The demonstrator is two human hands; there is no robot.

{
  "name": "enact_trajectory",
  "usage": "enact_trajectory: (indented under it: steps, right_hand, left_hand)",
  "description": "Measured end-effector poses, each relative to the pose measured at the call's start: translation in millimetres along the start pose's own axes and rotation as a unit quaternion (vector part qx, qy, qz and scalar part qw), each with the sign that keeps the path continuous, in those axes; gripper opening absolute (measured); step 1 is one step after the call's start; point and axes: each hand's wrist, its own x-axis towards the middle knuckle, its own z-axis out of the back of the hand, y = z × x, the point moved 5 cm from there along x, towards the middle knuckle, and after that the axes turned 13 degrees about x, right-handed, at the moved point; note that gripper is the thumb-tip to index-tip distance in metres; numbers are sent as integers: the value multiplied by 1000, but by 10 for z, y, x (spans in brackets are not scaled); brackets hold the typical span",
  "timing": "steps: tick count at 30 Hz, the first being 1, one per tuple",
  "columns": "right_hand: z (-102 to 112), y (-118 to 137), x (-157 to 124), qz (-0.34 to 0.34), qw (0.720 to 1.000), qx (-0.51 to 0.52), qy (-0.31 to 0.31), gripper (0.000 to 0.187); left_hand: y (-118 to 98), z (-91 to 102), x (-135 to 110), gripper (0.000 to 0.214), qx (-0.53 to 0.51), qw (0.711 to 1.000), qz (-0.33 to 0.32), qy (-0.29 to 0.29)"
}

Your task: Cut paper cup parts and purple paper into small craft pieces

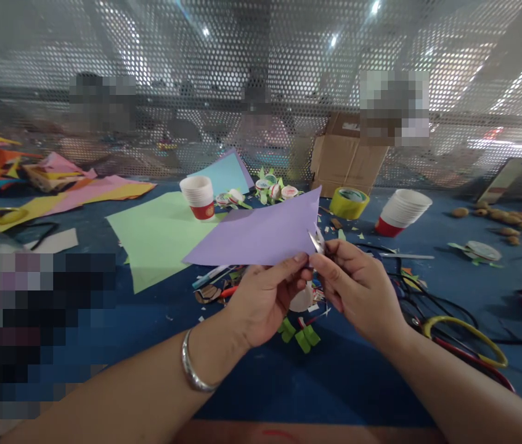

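Observation:
My left hand [265, 296] pinches the near edge of a lilac sheet of paper [261, 234], held up flat above the blue table [334, 370]. A silver bangle circles the left wrist. My right hand [357, 287] is closed on small metal scissors [317, 242], whose blades meet the paper's right edge. Under the hands lie paper scraps and folded green strips [300, 333].
A light green sheet [159, 237] lies to the left, a paper cup [198, 196] behind it. A yellow tape roll [349, 202] and a tipped stack of cups [399, 213] sit to the right. Black cables and a yellow ring [464, 339] lie near right. A perforated metal screen stands behind.

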Motion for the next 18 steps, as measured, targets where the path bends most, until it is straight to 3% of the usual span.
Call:
enact_trajectory:
  steps: [7,13,18]
  right_hand:
    - [-129,-87,-87,-120,980,149,47,38]
    - [-209,-156,-195,-210,946,234,81,40]
    - [-238,-190,-196,-246,928,267,84,42]
  left_hand:
    - [-53,74,47,12,-36,996,14,-81]
    - [-113,76,66,13,-55,996,-4,-76]
    - [-144,75,88,15,-56,996,-2,-64]
